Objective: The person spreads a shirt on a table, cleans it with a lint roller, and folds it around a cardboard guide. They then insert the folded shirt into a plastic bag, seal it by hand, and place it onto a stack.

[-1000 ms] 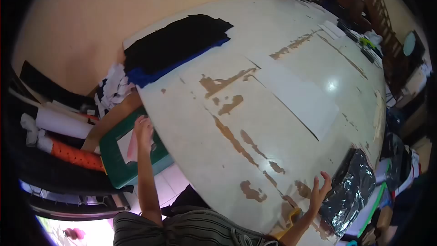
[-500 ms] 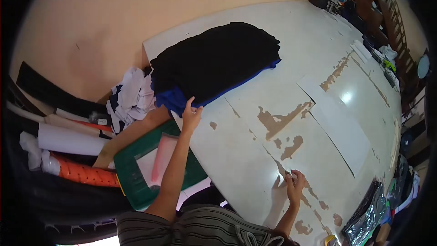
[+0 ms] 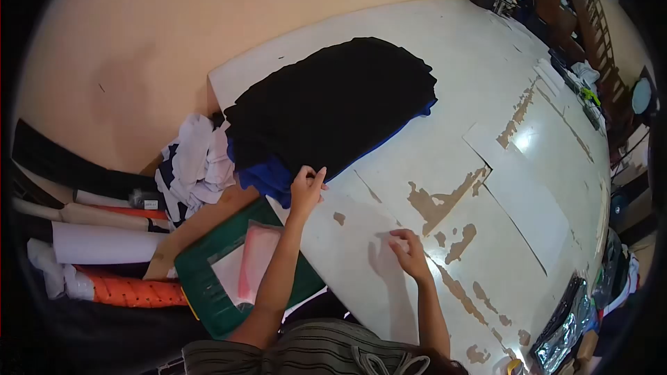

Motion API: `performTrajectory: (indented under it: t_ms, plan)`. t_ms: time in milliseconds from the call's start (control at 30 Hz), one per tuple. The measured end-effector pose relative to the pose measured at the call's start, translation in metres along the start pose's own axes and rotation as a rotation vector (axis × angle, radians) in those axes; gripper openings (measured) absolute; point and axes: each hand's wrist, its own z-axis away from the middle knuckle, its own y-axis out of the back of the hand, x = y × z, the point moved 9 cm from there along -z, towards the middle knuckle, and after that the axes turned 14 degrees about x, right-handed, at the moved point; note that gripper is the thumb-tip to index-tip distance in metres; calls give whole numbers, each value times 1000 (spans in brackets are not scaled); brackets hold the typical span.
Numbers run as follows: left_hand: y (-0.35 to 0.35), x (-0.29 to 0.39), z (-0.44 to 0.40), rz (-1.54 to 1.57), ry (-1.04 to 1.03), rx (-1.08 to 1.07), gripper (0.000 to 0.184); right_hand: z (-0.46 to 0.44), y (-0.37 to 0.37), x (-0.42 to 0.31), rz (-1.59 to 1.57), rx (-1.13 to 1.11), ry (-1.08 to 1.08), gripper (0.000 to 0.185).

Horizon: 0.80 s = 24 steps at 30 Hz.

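Observation:
A stack of folded black fabric (image 3: 333, 101) lies on the white table, with blue fabric (image 3: 267, 179) showing beneath its near edge and left corner. My left hand (image 3: 304, 193) is at the near corner of the stack, thumb and fingers closed on the edge of the black fabric. Over the bare tabletop to the right, my right hand (image 3: 413, 257) hovers with its fingers bent and apart, holding nothing that I can see. Its shadow falls on the table to its left.
The white table (image 3: 445, 35) has worn brown patches. A white paper sheet (image 3: 524, 208) lies to the right, and plastic-wrapped packages (image 3: 561, 323) sit at the near right edge. Left of the table are a green bin (image 3: 198, 274), crumpled white cloth (image 3: 198, 156) and several rolls (image 3: 104, 242).
My right hand has moved left and away from me, towards the stack, and its fingers have spread. My left hand has shifted slightly right along the black fabric's edge and closed on it.

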Motion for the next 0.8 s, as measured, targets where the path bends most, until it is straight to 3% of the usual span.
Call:
performTrajectory:
  t_ms: [133,167,300,433,500,533,633,733,767,800]
  plan:
    - [4,19,4,123,-86,45,27,-56,-93,-39,-282,-304,-129,29]
    - [5,15,3,153,-21,38,25,-71,-119,-50,-361,-373,-130,33]
    - [21,22,3,255,-174,75,25,-117,-182,-77,-861,-498,-656,44]
    - [50,53,9,299,-265,55,22,-169,-182,-59,-1014,-268,-777,41]
    - [77,58,11,371,-206,76,7,-195,-163,-51,-1203,-140,-778,44]
    - [96,55,12,400,-129,102,11,-211,-153,-41,-1328,-47,-769,31]
    - [153,86,28,568,-240,28,21,-236,-130,23,-1338,102,-863,23]
    - [247,68,45,960,-260,440,32,-235,-111,42,-1323,131,-900,21]
    - [290,62,48,422,-609,665,36,-234,-105,38,-1253,109,-835,23]
    - [280,76,49,668,-596,386,36,-231,-100,36,-1182,90,-773,26]
